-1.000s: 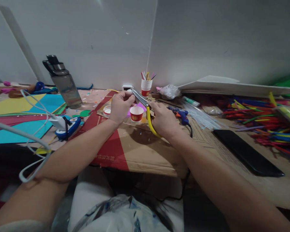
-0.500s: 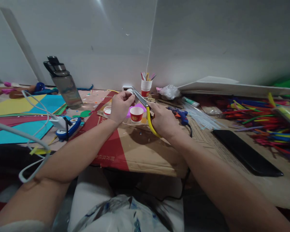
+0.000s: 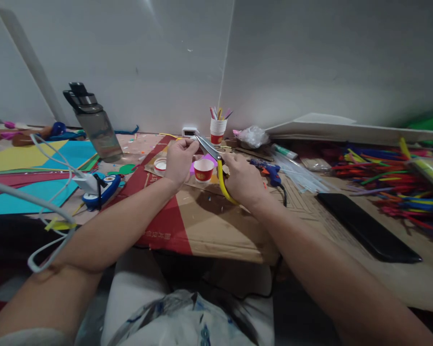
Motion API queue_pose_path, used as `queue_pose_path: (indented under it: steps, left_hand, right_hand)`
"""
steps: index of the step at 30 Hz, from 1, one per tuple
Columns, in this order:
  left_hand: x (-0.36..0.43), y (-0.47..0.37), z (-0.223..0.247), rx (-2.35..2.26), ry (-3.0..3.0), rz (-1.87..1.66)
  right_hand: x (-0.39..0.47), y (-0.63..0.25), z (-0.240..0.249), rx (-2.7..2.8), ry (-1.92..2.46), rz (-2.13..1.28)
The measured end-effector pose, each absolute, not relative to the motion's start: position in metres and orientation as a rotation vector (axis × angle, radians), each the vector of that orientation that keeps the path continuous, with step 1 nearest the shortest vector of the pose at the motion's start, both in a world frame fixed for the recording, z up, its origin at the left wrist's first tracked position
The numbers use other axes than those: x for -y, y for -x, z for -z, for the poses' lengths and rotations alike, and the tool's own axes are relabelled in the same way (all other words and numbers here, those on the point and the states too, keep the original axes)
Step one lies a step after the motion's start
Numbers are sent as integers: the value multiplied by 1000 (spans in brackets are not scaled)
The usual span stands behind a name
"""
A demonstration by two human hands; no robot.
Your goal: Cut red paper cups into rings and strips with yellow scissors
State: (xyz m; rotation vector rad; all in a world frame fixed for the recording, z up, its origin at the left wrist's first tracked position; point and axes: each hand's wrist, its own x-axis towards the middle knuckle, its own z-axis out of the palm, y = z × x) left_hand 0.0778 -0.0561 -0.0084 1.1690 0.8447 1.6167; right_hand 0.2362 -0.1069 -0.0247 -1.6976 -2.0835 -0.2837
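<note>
At left hand [image 3: 180, 159] | pinch contents unclear | right hand [image 3: 244, 179] half-hides scissors [image 3: 220, 164]

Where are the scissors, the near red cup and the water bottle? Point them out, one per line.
Scissors [image 3: 221, 172]: head view, on the yellow handle.
Near red cup [image 3: 203, 175]: head view, on the front wall.
Water bottle [image 3: 97, 127]: head view, on the see-through body.

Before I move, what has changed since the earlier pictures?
The small white piece that showed above the left hand is no longer visible; I cannot tell whether it was let go or is hidden by the fingers. Nothing else has clearly moved: the right hand still holds the scissors, and the single cup and bottle stayed put.
</note>
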Motion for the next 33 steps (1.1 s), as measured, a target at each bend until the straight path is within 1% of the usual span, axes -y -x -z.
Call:
queue_pose_path:
  steps: [11, 20, 27, 33]
  left_hand:
    - [50, -73, 12, -849, -1264, -1645]
    - [50, -64, 9, -1014, -1637, -1763]
    - [58, -68, 9, -974, -1689, -1614]
    - [56, -66, 12, -971, -1815, -1626]
  right_hand:
    - [108, -237, 19, 2109, 1673, 261]
    - [108, -237, 19, 2109, 1620, 208]
    - [108, -237, 20, 2100, 1654, 202]
    - [111, -237, 15, 2106, 1685, 204]
